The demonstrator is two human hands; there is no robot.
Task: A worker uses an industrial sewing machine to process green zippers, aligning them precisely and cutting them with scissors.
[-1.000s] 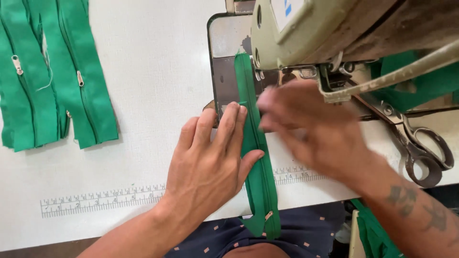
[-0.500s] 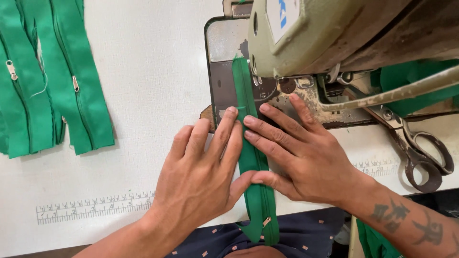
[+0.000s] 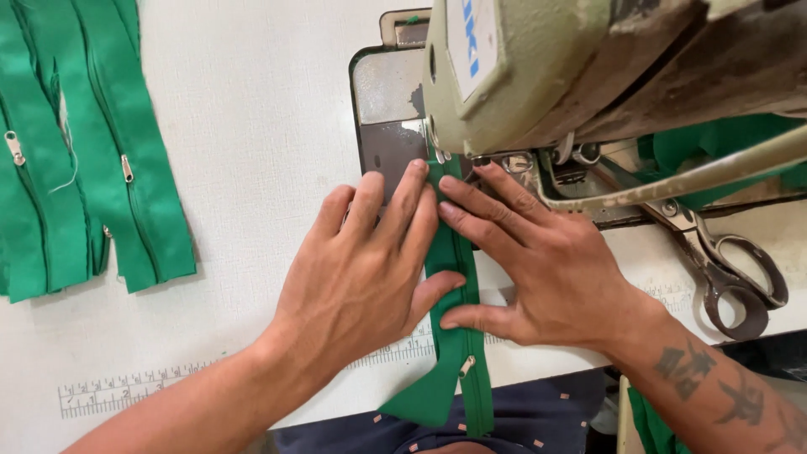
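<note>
Zipper strip (image 3: 454, 277): partly under the sewing machine (image 3: 538, 76), tail off the counter (image 3: 252, 126).
Hands: left (image 3: 361, 277) and right (image 3: 538, 269) flat, open, pressing it.

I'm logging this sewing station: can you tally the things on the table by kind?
Green zipper strip under the hands: 1
Green zipper strips in the pile at left: about 3, they overlap
Scissors: 1
Sewing machine: 1
Ruler strip: 1
Total: about 7
</note>
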